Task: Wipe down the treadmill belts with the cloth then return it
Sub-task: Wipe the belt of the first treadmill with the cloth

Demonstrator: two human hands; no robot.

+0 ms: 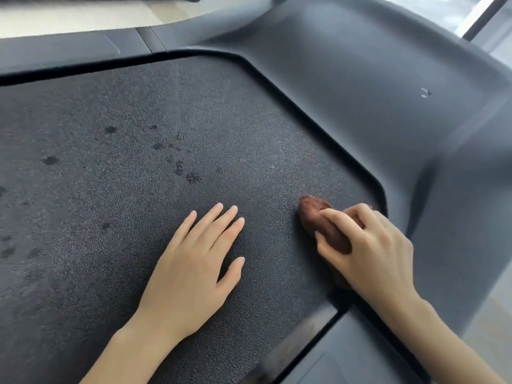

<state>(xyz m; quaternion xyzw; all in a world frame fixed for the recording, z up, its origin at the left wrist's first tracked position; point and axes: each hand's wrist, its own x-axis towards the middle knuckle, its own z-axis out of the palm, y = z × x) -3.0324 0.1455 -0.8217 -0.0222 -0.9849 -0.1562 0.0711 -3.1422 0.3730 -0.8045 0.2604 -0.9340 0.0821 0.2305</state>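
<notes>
The dark textured treadmill belt (pixel 138 176) fills most of the head view and carries several darker wet spots across its left and middle. My right hand (pixel 368 248) grips a bunched brown cloth (pixel 315 214) against the belt near its right front corner. Most of the cloth is hidden under the fingers and palm. My left hand (pixel 194 261) rests flat on the belt to the left of the cloth, fingers straight and slightly spread, holding nothing.
The grey plastic motor cover (pixel 374 92) curves around the belt's front and right side. A grey side rail (pixel 346 356) runs along the lower right. Pale floor (pixel 69 15) shows at the top left, and a window frame at the top right.
</notes>
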